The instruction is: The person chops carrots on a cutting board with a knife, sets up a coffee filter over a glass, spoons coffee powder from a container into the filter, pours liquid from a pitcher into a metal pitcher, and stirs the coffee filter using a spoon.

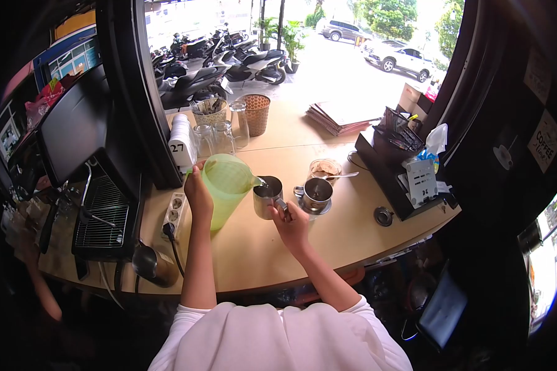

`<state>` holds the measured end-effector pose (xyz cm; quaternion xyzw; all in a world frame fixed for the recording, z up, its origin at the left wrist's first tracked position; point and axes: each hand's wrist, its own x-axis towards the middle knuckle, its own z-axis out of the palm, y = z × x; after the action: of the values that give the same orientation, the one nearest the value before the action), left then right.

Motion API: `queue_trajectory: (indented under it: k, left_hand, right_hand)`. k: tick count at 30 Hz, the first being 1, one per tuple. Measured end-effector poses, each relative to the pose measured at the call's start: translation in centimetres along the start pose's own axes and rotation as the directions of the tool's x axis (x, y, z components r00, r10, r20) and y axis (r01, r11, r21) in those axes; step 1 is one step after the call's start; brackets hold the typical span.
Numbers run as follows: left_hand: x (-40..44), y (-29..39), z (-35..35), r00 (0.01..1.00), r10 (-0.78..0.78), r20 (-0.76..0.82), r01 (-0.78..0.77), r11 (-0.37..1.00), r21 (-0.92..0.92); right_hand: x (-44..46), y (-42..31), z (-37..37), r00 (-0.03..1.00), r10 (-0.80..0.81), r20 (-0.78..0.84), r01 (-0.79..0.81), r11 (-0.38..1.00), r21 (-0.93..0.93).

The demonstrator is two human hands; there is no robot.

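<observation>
My left hand (198,193) is closed around the handle side of a translucent green plastic jug (224,191). The jug is tilted to the right, its spout at the rim of a metal milk pitcher (265,206). What looks like a thin stream of water reaches the pitcher's mouth. The pitcher's handle is gripped by my right hand (292,225). Just right of it, a metal coffee dripper (317,193) holding dark contents sits on top of a glass. Behind that stands a container of brown powder (323,167) with a spoon (346,175) across it.
Upside-down glasses (223,137), a woven basket (257,117) and a number stand (181,145) line the back left. A power strip (174,216) and espresso machine (108,207) are left. Booklets (337,119), a black organizer (384,167) and a small metal lid (384,216) lie right.
</observation>
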<state>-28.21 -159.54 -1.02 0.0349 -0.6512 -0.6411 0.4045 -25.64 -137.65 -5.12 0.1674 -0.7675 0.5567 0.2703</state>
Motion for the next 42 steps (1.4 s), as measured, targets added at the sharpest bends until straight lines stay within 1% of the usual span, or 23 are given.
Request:
queue_trajectory:
  k: [4,7,10,13,16,19,25,34,40,42]
  left_hand:
    - [-0.1,0.2,0.2,1.0,-0.007,-0.007,0.007,1.0,0.009]
    - [-0.3,0.7,0.3,1.0,-0.012,0.002,0.012,1.0,0.008]
    - [-0.2,0.2,0.2,1.0,0.018,0.01,-0.018,1.0,0.009]
    - [-0.2,0.2,0.2,1.0,-0.014,0.014,0.014,0.999,-0.029]
    - [-0.3,0.4,0.2,1.0,-0.029,0.007,0.03,0.999,-0.033]
    - [-0.3,0.5,0.3,0.998,-0.055,0.005,0.055,0.998,-0.041]
    - [-0.1,-0.3,0.4,0.999,-0.038,0.014,0.038,0.999,-0.027]
    - [-0.2,-0.2,0.7,1.0,-0.007,0.03,0.007,1.0,-0.001]
    - [-0.4,0.2,0.8,0.999,0.0,0.032,-0.001,1.0,0.021]
    - [-0.4,0.3,0.8,0.999,-0.002,0.038,0.001,1.0,0.023]
  right_hand:
    - [-0.2,0.5,0.3,0.999,-0.013,-0.046,0.014,0.999,0.042]
    - [-0.4,0.7,0.0,1.0,0.008,-0.02,-0.007,1.0,0.011]
    - [-0.6,0.8,0.1,0.999,0.018,-0.032,-0.017,0.999,0.038]
    - [-0.6,1.0,0.2,0.999,-0.001,-0.051,0.003,0.999,0.04]
    - [-0.7,1.5,0.4,0.999,0.025,-0.027,-0.023,0.996,0.081]
    - [-0.7,1.1,0.2,0.999,0.019,-0.028,-0.017,0.998,0.06]
    - [-0.7,0.7,0.0,0.998,-0.012,-0.054,0.014,0.999,0.029]
    - [-0.9,1.6,0.1,0.998,0.009,-0.061,-0.004,0.997,0.083]
    - [-0.9,1.3,-0.1,0.998,-0.017,-0.058,0.019,0.999,0.028]
    - [-1.0,1.6,0.1,0.998,-0.018,-0.064,0.021,0.999,0.041]
